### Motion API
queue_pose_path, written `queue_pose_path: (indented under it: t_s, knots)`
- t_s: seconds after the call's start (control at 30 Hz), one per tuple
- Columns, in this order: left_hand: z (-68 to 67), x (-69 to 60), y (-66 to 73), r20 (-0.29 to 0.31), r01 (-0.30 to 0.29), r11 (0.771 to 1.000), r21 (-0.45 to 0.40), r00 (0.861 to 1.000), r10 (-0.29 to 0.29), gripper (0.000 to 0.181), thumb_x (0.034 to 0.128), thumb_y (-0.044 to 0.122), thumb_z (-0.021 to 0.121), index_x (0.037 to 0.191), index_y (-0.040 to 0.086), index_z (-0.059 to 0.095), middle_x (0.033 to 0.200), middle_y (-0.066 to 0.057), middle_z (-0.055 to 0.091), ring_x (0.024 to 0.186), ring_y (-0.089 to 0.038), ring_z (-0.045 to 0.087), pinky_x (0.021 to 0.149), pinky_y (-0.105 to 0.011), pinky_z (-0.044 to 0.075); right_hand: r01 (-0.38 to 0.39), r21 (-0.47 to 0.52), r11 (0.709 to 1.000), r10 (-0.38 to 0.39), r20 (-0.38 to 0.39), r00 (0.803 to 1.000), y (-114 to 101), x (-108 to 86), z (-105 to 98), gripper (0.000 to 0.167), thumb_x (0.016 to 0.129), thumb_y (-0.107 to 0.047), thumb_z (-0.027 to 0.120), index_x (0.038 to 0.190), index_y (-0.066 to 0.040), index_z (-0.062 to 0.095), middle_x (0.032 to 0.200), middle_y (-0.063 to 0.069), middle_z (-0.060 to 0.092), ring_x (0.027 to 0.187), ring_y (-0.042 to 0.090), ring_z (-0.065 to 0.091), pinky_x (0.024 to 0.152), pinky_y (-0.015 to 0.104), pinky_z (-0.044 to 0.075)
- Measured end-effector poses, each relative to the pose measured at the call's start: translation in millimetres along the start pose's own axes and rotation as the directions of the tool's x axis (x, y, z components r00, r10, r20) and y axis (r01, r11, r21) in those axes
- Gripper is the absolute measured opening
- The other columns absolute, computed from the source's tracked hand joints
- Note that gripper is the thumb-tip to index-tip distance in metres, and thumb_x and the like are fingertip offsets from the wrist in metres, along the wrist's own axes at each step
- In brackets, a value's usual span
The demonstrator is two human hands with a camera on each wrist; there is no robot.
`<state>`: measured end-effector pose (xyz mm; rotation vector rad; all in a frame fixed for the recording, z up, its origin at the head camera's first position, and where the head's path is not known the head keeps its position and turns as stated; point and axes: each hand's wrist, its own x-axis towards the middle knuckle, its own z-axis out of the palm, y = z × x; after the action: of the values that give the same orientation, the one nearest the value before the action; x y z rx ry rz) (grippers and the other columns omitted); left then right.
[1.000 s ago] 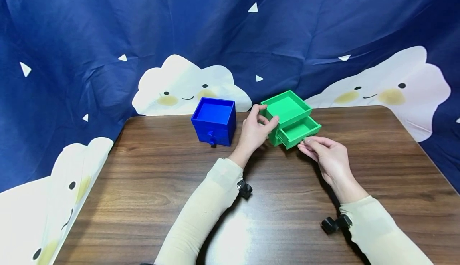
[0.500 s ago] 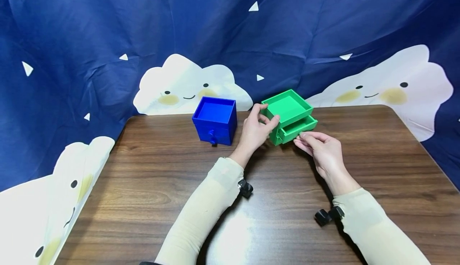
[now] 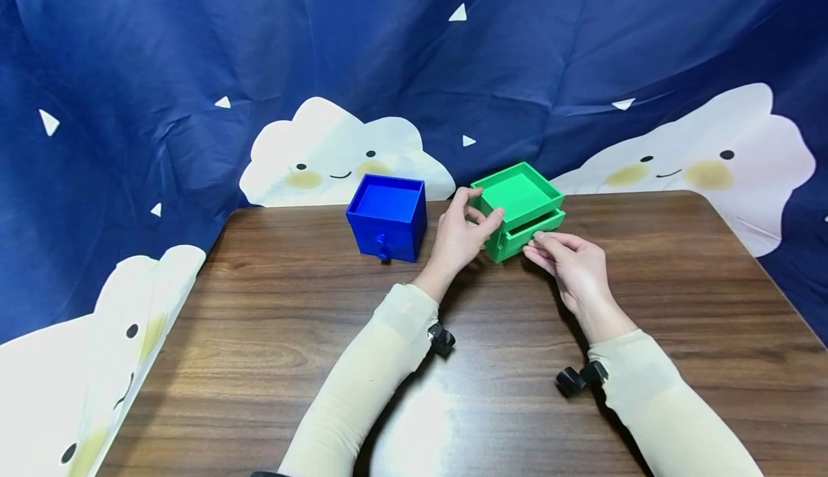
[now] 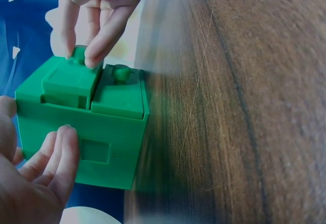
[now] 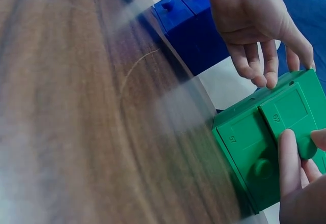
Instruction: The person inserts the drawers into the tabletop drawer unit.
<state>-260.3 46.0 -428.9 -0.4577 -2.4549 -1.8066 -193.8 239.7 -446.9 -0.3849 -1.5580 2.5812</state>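
Note:
A small green drawer box (image 3: 517,191) with a tray-like top sits at the back of the table. Its upper drawer (image 3: 550,228) stands slightly pulled out. My right hand (image 3: 578,269) pinches that drawer's round knob (image 4: 79,55) between thumb and fingers. The lower drawer (image 4: 116,98) is pushed in, its own knob uncovered. My left hand (image 3: 458,236) holds the box at its left side, fingertips pressed on the side wall in the left wrist view.
A blue drawer box (image 3: 388,211) of similar form stands left of my left hand, knobs facing forward. Behind the wooden table (image 3: 291,333) hangs a dark blue cloth (image 3: 388,39) with white clouds and triangles.
My right hand has pushed the green upper drawer inward, from well out to only a narrow opening. The left hand has stayed at the box's side.

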Motion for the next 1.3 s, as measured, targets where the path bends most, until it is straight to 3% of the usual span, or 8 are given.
queue_pose_path:
  t_s: [0.1, 0.2, 0.4, 0.67, 0.97, 1.13, 1.3]
  knots:
    - [0.3, -0.4, -0.1, 0.002, 0.007, 1.0, -0.004, 1.0, -0.007, 0.051, 0.1027, 0.032, 0.075, 0.147, 0.014, 0.057, 0.085, -0.001, 0.066, 0.067, -0.038, 0.074, 0.054, -0.023, 0.057, -0.003, -0.019, 1.0, 0.003, -0.005, 1.0, 0.4, 3.8, 1.7, 0.014, 0.099, 0.005, 0.072, 0.092, -0.003, 0.081, 0.082, 0.009, 0.081, 0.079, 0.015, 0.082, 0.08, 0.029, 0.066]
    - [0.4, -0.5, -0.3, 0.002, 0.011, 1.0, -0.005, 1.0, -0.011, 0.051, 0.1027, 0.033, 0.075, 0.147, 0.014, 0.057, 0.085, -0.001, 0.066, 0.07, -0.04, 0.075, 0.055, -0.022, 0.057, -0.009, -0.03, 1.0, 0.008, -0.013, 1.0, 0.4, 7.6, 4.4, 0.015, 0.099, 0.005, 0.072, 0.09, -0.004, 0.081, 0.081, 0.008, 0.081, 0.078, 0.014, 0.082, 0.08, 0.029, 0.066]
    - [1.0, 0.4, -1.7, -0.001, 0.004, 1.0, 0.004, 1.0, -0.004, 0.051, 0.1029, 0.034, 0.075, 0.147, 0.015, 0.057, 0.085, -0.001, 0.067, 0.065, -0.032, 0.074, 0.056, -0.024, 0.058, -0.002, -0.061, 0.998, 0.0, -0.036, 0.999, -0.4, 12.6, 8.8, 0.016, 0.1, 0.004, 0.071, 0.089, -0.005, 0.08, 0.079, 0.006, 0.08, 0.076, 0.012, 0.081, 0.078, 0.027, 0.067]
    - [-0.2, 0.7, -1.8, 0.005, -0.016, 1.0, 0.019, 1.0, 0.015, 0.05, 0.1023, 0.034, 0.075, 0.145, 0.014, 0.059, 0.084, -0.002, 0.068, 0.055, -0.009, 0.064, 0.057, -0.024, 0.057, -0.003, -0.076, 0.997, -0.001, -0.047, 0.999, -0.7, 14.6, 11.4, 0.015, 0.1, 0.004, 0.071, 0.089, -0.003, 0.079, 0.074, 0.005, 0.079, 0.071, 0.012, 0.08, 0.074, 0.027, 0.067]
    - [-2.0, -0.3, -1.6, 0.013, -0.009, 0.999, 0.037, 1.0, 0.009, 0.051, 0.1032, 0.036, 0.074, 0.147, 0.015, 0.057, 0.087, -0.003, 0.069, 0.053, -0.01, 0.064, 0.055, -0.025, 0.056, -0.008, -0.049, 0.999, 0.007, -0.033, 0.999, 1.2, 14.6, 10.7, 0.014, 0.1, 0.002, 0.072, 0.09, -0.004, 0.079, 0.076, 0.006, 0.08, 0.073, 0.013, 0.081, 0.076, 0.028, 0.067]
    - [-0.9, -0.1, -1.3, 0.037, -0.018, 0.996, 0.088, 0.999, 0.015, 0.054, 0.1045, 0.039, 0.071, 0.15, 0.015, 0.056, 0.092, -0.003, 0.071, 0.067, -0.009, 0.065, 0.065, -0.023, 0.053, -0.038, -0.053, 0.998, 0.036, -0.033, 0.999, 0.1, 11.7, 4.0, 0.009, 0.102, -0.01, 0.075, 0.096, -0.004, 0.079, 0.081, 0.009, 0.081, 0.075, 0.014, 0.082, 0.079, 0.029, 0.067]
    - [-6.5, 0.1, -0.8, 0.082, -0.052, 0.992, 0.113, 0.996, 0.043, 0.058, 0.1043, 0.038, 0.072, 0.155, 0.016, 0.053, 0.097, -0.005, 0.073, 0.081, -0.015, 0.07, 0.073, -0.023, 0.054, -0.094, 0.001, 0.996, 0.094, -0.016, 0.995, -6.8, 4.7, -4.6, 0.023, 0.108, -0.021, 0.068, 0.099, -0.001, 0.075, 0.084, 0.012, 0.081, 0.078, 0.019, 0.083, 0.081, 0.032, 0.068]
